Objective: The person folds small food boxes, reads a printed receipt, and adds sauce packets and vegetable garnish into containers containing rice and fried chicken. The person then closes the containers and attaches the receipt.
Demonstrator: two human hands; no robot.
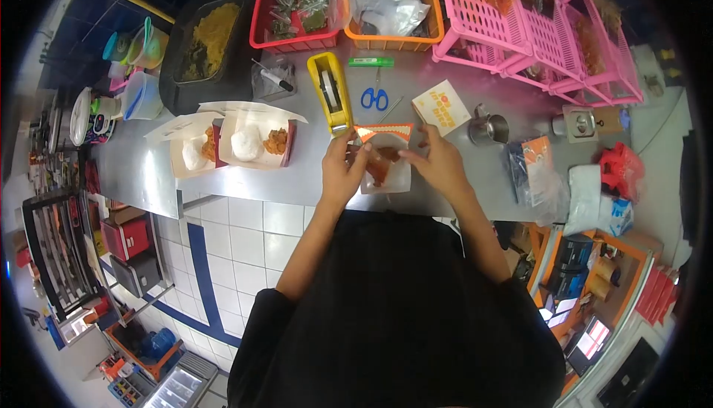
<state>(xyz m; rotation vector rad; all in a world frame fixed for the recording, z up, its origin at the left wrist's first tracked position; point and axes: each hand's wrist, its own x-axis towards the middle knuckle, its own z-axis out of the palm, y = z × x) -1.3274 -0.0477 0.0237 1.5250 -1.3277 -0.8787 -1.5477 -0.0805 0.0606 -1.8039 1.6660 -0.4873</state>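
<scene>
Head view: the left hand (343,167) curves around the left side of a small, open white paper box with an orange-patterned flap (388,185), its thumb reaching over the rim, while the right hand (444,164) comes in from the other side, fingers spread and a fingertip near the contents. Whether either hand is clamped on anything, I cannot tell; the two are apart, one on each side of the box, an arrangement that probably steadies it while leaving its top accessible. Inside lie reddish-brown, glossy pieces, perhaps sachets (379,170), between the hands. Just beyond the left fingers stands a yellow tape dispenser (321,75), its near end toward the box, seemingly kept within easy reach, with blue-handled scissors (381,99) beside it. Near the right hand, a closed cream carton with orange lettering (441,107) sits at an angle, and a stainless-steel jug (488,127) stands farther right. Leftward, two open paper cartons hold white rice (246,143) and browned fried pieces (275,141), their lids raised, which leaves the food exposed. Along the back, a red plastic basket (298,46) of small packets and an orange plastic basket (392,44) of clear bags appear to keep loose supplies off the working edge.
</scene>
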